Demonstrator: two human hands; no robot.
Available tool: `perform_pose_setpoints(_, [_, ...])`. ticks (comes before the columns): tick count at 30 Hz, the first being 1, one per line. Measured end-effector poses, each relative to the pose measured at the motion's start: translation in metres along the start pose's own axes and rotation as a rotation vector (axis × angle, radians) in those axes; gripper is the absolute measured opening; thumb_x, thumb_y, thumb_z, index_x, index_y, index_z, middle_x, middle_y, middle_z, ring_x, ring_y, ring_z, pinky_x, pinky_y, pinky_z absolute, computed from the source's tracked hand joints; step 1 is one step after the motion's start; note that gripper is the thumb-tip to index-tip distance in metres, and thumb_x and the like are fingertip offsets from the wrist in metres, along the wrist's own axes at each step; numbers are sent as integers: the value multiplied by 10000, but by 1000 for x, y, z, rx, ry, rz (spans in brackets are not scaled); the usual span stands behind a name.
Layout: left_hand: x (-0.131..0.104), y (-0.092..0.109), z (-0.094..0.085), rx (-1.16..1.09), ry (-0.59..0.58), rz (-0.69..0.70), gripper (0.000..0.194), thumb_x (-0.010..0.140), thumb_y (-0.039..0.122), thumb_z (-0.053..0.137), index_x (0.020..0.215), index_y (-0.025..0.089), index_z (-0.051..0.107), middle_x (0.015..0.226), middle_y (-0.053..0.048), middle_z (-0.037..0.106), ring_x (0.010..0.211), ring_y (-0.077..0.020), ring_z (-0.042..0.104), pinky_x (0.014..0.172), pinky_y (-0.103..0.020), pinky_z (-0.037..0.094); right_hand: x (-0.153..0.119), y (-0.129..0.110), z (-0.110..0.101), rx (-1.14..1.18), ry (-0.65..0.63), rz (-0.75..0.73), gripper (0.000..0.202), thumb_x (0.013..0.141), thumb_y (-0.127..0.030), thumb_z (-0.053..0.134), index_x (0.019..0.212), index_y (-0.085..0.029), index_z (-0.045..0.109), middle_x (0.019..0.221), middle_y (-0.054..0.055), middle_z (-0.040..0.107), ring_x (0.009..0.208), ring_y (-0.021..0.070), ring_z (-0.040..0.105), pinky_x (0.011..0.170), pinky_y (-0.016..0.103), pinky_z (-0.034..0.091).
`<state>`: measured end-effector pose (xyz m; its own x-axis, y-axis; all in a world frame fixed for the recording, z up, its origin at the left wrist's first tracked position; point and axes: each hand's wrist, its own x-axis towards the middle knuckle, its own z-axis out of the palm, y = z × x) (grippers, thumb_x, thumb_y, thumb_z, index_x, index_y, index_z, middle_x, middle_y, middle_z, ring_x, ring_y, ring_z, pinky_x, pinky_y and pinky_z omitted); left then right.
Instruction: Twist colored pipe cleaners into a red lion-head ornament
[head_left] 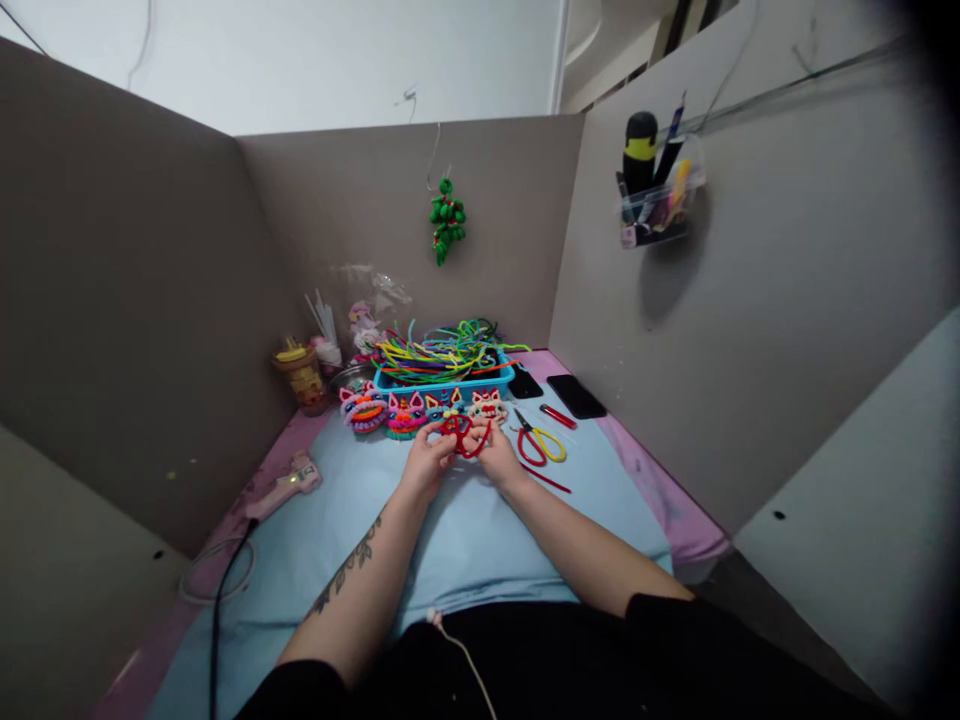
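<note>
Here, both my left hand (pixel 427 455) and right hand (pixel 495 450) pinch the red piece (pixel 463 436) above the bench's (pixel 480 530) middle; 4 colourful faces (pixel 406 414) block the blue basket's (pixel 442 391) near edge, scissors (pixel 538 444) beside my right.

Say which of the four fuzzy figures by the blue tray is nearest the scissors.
The rightmost figure, cream with red trim; the lavender one, pink one and blue one sit farther left of the scissors.

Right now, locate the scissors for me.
In the head view, the scissors lie on the blue cloth, just right of the right hand, near the red tool.
</note>
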<state>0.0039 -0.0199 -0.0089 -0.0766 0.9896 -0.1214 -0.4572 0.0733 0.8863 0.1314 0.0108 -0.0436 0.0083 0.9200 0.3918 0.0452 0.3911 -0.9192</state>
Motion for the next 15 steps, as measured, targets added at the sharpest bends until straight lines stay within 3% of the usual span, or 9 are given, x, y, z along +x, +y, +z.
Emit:
perform_pose_setpoints(6, [1, 5, -1, -110, 81, 6, 429, 618, 73, 688, 977, 163, 471, 689, -17, 650, 581, -117, 615, 591, -236, 502, -1, -13, -6, -143, -36, -199, 226, 633, -138, 567, 846, -208, 599, 973, 42, 502, 1032, 211, 475, 984, 382, 335])
perform_pose_setpoints(15, [9, 4, -3, -256, 185, -58, 311, 681, -42, 587, 912, 141, 489, 666, -11, 627, 583, -86, 617, 589, -172, 502, -10, -14, -2, -294, -96, -301, 235, 653, -163, 655, 876, -235, 639, 1134, 58, 431, 1134, 227, 421, 1031, 397, 286])
